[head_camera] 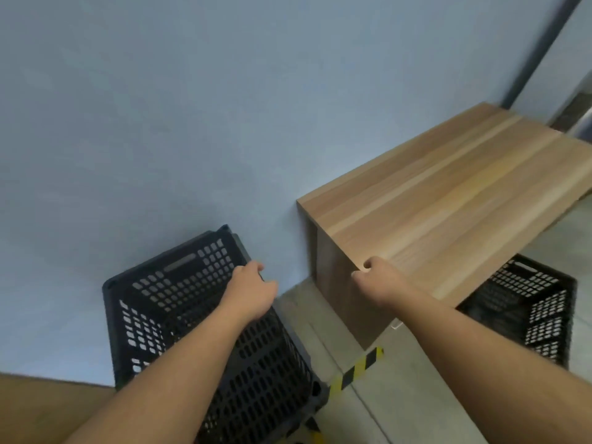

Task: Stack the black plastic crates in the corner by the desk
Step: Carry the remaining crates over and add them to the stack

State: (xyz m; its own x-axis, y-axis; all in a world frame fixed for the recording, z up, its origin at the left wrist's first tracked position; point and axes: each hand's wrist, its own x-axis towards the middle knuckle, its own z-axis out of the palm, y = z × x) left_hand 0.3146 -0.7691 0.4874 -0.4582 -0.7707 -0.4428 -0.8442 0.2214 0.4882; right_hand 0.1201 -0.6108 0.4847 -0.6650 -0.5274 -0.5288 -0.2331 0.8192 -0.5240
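A black plastic crate (179, 302) stands on the floor against the pale blue wall (160, 123), to the left of the wooden desk (448, 200). Its walls and base are moulded lattice with rows of small rectangular slots, and its far wall carries a long handle cut-out. Whether it rests in another crate below cannot be told.

The left hand (253, 291) lies over the crate's right rim, fingers curled down round the edge, gripping it.

The right hand (378, 280) is held in front of the desk's near corner, fingers curled into a loose fist with nothing in it; whether it touches the desk cannot be told.

The desk has a flat top and a slab side panel, both in light wood-grain laminate with straight edges.

A second crate (531, 312) of the same slotted black plastic sits on the floor under the desk, partly hidden by the right forearm.

The floor (400, 395) is smooth grey concrete. A strip of yellow-and-black striped tape (358, 368) runs across it between the first crate and the desk.
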